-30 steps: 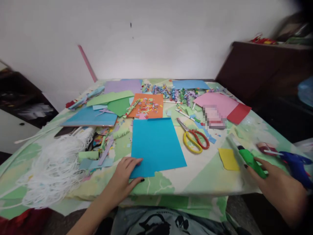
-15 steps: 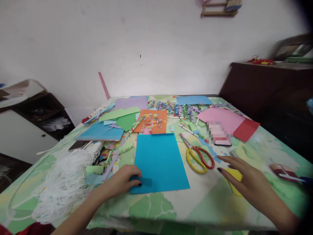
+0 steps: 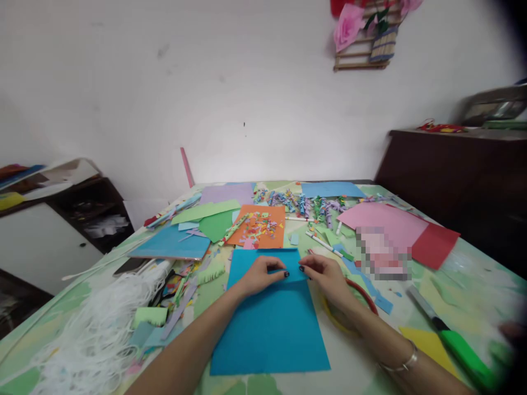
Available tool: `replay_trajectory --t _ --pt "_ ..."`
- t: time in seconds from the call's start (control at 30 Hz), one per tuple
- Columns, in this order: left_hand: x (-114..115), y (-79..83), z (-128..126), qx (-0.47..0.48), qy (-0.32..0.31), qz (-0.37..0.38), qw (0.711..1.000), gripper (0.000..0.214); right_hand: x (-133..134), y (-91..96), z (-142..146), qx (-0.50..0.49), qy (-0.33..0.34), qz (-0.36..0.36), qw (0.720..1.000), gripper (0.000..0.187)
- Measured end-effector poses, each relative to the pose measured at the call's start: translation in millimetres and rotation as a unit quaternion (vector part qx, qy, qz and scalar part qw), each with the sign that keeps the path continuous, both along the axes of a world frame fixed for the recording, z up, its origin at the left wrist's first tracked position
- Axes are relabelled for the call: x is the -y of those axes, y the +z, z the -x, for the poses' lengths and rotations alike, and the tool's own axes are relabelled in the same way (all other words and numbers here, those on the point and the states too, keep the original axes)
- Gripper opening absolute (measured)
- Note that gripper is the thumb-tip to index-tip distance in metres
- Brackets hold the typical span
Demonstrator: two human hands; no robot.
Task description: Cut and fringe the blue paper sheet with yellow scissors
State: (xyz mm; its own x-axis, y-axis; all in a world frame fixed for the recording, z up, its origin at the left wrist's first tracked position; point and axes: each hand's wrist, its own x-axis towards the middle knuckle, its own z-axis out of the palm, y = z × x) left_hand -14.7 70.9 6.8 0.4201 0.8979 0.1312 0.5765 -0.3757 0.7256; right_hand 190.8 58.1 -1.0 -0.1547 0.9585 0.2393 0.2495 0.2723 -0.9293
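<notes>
Left hand (image 3: 258, 276), right hand (image 3: 326, 277) both pinch the blue sheet (image 3: 269, 329) at far edge; we should hold grip even, fold square.

Two bare hands on show. The left hand (image 3: 259, 276) has short, neat nails painted dark, close to black, and the polish shows plainly on the fingers (image 3: 279, 272). Its forearm (image 3: 197, 343) is uncovered right down to the frame edge at seven o'clock. The right hand (image 3: 327, 277) wears the same dark polish, one nail (image 3: 302, 269) showing clearly at its nine o'clock side. On the right wrist there's a thin silvery bracelet (image 3: 401, 363), a slim loop with a little shine. The right forearm (image 3: 428, 378) is bare too, out to five o'clock.
</notes>
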Motion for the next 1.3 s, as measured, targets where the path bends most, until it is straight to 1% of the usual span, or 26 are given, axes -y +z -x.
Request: replay_trajectory --t 0.07,0.13,0.2,0.23,0.3,0.37,0.47,0.53,0.67,0.73,0.8,0.87,0.93,1.0,1.13,1.3 --pt "-9.6 -7.1 13.5 -0.001 0.065 -0.017 0.998 0.019 -2.2 -8.5 -6.7 -0.011 -0.018 0.004 1.0 0.018" --pt "-20.9 -8.3 36.1 -0.015 0.167 -0.05 0.985 0.023 -2.7 -13.6 -10.4 -0.021 -0.026 0.011 0.999 0.019" --pt "-31.6 -5.9 62.8 -0.045 0.275 -0.086 0.957 0.028 -2.4 -15.7 -10.7 -0.028 -0.024 0.016 0.999 0.018" --pt "-35.9 -4.6 75.7 -0.063 0.319 -0.099 0.94 0.031 -2.2 -16.0 -10.1 -0.032 -0.021 0.018 0.999 0.016" --pt "-41.6 -3.6 97.2 -0.096 0.377 -0.108 0.915 0.037 -2.2 -15.8 -8.8 -0.042 -0.019 0.02 0.999 0.014" --pt "-44.2 -5.8 110.7 -0.121 0.399 -0.101 0.904 0.037 -2.8 -15.4 -8.3 -0.06 -0.024 0.025 0.998 0.014" --pt "-45.6 -10.9 118.1 -0.141 0.4 -0.08 0.902 0.035 -4.3 -15.0 -8.5 -0.094 -0.038 0.036 0.994 0.016" --pt "-45.8 -10.9 119.7 -0.143 0.397 -0.07 0.904 0.034 -5.0 -14.4 -8.1 -0.12 -0.049 0.04 0.991 0.017" --pt "-41.2 0.1 124.7 -0.116 0.389 -0.075 0.911 0.033 -6.1 -10.8 -9.2 -0.179 -0.084 0.028 0.98 0.018" --pt "-35.4 6.3 126.3 -0.09 0.378 -0.083 0.918 0.032 -7.8 -7.4 -14.6 -0.213 -0.111 0.018 0.971 0.02" --pt "-27.8 8.5 124.5 -0.059 0.355 -0.082 0.929 0.03 -10.9 -2.6 -24.7 -0.251 -0.144 0.006 0.957 0.021" --pt "-19.1 5.8 118.8 -0.028 0.323 -0.072 0.943 0.027 -15.4 2.6 -38.0 -0.291 -0.179 -0.008 0.94 0.02" --pt "-10.0 -0.7 110.8 0.003 0.288 -0.061 0.956 0.025 -20.4 7.0 -51.1 -0.322 -0.211 -0.015 0.923 0.014" --pt "-1.7 -8.6 103.0 0.028 0.259 -0.056 0.964 0.023 -25.3 9.1 -61.1 -0.337 -0.233 -0.012 0.912 0.011" --pt "7.7 -20.2 93.9 0.045 0.225 -0.064 0.971 0.021 -32.9 5.3 -69.9 -0.339 -0.254 0.007 0.906 0.014" --pt "6.8 -23.4 94.3 0.027 0.222 -0.082 0.971 0.02 -37.5 -1.6 -74.1 -0.327 -0.256 0.019 0.909 0.016"
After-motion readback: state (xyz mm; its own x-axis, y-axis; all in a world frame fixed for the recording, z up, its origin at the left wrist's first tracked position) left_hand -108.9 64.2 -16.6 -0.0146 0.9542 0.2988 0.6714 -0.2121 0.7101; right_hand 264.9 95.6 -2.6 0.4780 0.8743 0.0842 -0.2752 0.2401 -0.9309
